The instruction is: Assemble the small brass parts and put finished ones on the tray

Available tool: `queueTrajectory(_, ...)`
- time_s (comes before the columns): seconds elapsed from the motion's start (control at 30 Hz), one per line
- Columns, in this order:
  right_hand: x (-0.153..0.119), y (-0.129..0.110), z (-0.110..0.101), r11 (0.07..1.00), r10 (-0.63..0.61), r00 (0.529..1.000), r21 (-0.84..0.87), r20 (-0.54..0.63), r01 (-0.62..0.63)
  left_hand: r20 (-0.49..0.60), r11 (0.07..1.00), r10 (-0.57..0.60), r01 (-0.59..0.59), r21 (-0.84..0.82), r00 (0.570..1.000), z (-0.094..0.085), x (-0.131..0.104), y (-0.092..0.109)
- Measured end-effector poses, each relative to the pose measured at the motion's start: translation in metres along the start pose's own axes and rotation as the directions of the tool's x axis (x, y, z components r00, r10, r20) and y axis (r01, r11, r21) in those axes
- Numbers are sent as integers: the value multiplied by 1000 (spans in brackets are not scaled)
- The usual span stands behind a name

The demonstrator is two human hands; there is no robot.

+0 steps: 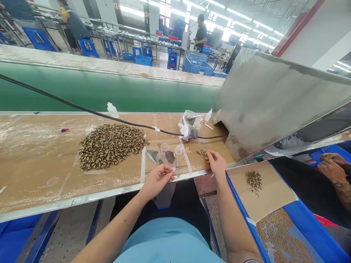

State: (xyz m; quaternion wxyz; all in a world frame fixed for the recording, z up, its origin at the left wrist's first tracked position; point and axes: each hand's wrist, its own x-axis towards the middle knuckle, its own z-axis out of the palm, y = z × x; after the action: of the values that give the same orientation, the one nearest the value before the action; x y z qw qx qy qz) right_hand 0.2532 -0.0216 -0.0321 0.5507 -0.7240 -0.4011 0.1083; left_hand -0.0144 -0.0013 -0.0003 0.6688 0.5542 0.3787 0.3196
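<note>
My left hand [157, 179] is over the front edge of the bench, thumb and fingertips pinched together; whatever is between them is too small to make out. Farther right, my right hand [216, 163] reaches to a small cluster of brass-coloured metal parts [201, 152], its fingers closed in a pinch whose contents are hidden. A camouflage-patterned cloth [164, 157] lies just beyond my left hand. Two small clear cups [165, 147] stand by the cloth, and a few tiny tan pieces [188, 150] lie between them and the cluster.
A large heap of small metal parts [109, 146] covers the bench's left part. A black cable [68, 104] crosses to a grey metal housing [274, 98] at right. Beyond lies a green conveyor belt [109, 87]. A blue tray [309, 226] with parts and a co-worker's hands [333, 168] are at right.
</note>
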Motion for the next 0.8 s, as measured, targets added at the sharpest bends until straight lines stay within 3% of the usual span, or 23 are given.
queueTrajectory(0.33, -4, 2, -2, 998, 43, 961, -36, -274, -55, 109, 1000, -7, 6, 14, 994, -3, 1, -4)
queueTrajectory(0.53, -2, 9, 0, 995, 49, 940, -65, -338, -75, 239, 999, 5, 4, -39, 971, -5, -5, 4)
queueTrajectory(0.67, -1, 6, 1, 993, 54, 942, -77, -332, -84, 394, 984, 78, -9, -176, 916, -2, -21, 30)
queueTrajectory(0.8, 0, -2, 2, 994, 48, 940, -72, -337, -77, 596, 942, 154, 66, -330, 788, 3, -39, 62)
